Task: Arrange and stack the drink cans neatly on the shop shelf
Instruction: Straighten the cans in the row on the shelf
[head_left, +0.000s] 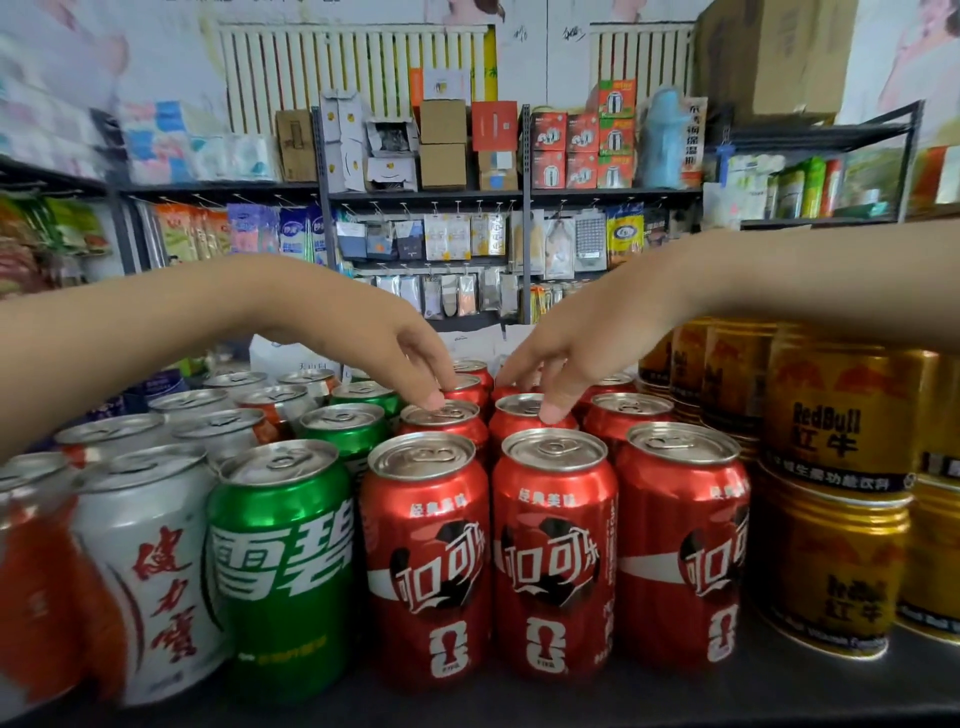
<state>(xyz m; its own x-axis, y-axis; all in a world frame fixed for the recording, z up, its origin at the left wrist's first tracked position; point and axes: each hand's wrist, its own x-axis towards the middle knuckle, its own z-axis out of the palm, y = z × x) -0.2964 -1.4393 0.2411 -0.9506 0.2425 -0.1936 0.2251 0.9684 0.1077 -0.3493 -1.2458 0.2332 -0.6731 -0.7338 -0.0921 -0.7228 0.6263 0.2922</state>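
Red cola cans stand in three rows on the dark shelf (571, 701), with three at the front (553, 561). My left hand (363, 338) reaches in from the left; its fingertips touch the top of a red can in the second rank (441, 415) and the one behind it. My right hand (587, 338) comes from the right, its fingertips resting on the lid of the neighbouring red can (524, 408) and on cans further back. Neither hand curls round a can. Green cans (283, 566) and white-and-orange cans (150, 571) fill the left side.
Gold energy drink cans (836, 499) are stacked two high on the right of the shelf. Behind the cans stand metal racks (525, 208) with boxes, hanging packets and tissue packs. White bags lie just beyond the back row.
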